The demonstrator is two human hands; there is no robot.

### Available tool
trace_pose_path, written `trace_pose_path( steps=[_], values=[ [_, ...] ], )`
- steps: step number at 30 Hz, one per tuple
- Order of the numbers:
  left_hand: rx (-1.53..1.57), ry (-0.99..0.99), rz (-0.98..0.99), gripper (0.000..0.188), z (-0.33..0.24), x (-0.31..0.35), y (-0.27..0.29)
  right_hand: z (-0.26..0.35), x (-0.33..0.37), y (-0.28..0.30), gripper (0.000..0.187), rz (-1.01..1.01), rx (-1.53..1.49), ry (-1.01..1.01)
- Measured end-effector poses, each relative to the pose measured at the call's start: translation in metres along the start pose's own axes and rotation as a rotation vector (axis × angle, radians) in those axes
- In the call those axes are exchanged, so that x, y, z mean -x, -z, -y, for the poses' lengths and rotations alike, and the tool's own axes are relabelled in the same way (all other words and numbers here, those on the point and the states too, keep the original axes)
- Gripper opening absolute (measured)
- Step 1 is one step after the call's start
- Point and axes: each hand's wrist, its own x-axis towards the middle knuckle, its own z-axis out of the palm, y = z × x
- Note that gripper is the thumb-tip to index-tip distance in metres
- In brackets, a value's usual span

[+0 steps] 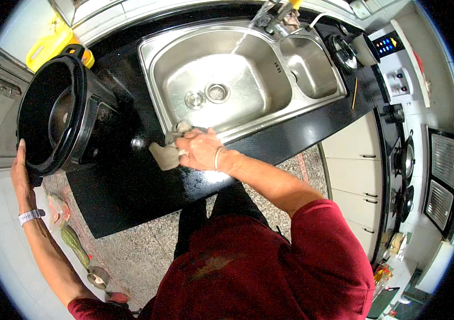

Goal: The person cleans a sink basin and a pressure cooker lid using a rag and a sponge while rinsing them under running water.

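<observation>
My right hand (pixel 201 149) is closed on a crumpled grey cloth (pixel 166 156) and presses it to the black countertop (pixel 125 200), by the near left corner of the steel sink (pixel 157 101). On the left, a black electric pressure cooker (pixel 92 125) is tipped so that its open mouth faces left. Its lower rim is held by my left hand (pixel 21 178), with a finger or thumb lying along the edge and the other fingers mostly hidden. No lid covers the cooker.
Water runs from the faucet (pixel 276 26) into the larger basin, where a round strainer (pixel 195 100) lies beside the drain. A yellow plastic item (pixel 51 45) stands behind the cooker. At right are a dark pot (pixel 365 50), a thin stick (pixel 354 93) and a stove (pixel 405 154).
</observation>
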Motion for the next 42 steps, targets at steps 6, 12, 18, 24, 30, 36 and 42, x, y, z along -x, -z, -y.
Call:
trace_pose_path(
  steps=[6,12,18,24,30,36,42],
  values=[
    [-0.143,0.056,-0.063,0.081,-0.014,0.033,-0.003,-0.126,0.055,0.056,0.03,0.116,0.234,-0.44],
    [0.048,0.0,-0.371,0.075,0.058,0.046,0.055,-0.177,0.108,0.103,0.038,-0.088,0.254,-0.573],
    [0.354,0.162,-0.313,0.063,0.118,0.101,0.059,-0.043,0.08,0.016,0.051,0.022,-0.07,0.046],
    [0.471,0.125,-0.203,0.06,0.135,0.17,-0.003,-0.048,0.04,-0.011,0.039,-0.117,-0.165,0.003],
    [0.348,0.15,-0.181,0.046,0.109,0.27,-0.085,-0.131,0.083,0.018,0.042,-0.094,0.031,-0.07],
    [0.394,0.142,-0.252,0.032,0.09,0.352,-0.177,-0.285,0.154,0.067,0.041,-0.215,0.24,-0.24],
    [0.458,0.203,-0.195,0.02,0.094,0.409,-0.249,-0.334,0.199,0.095,0.042,-0.191,0.135,-0.331]
  ],
)
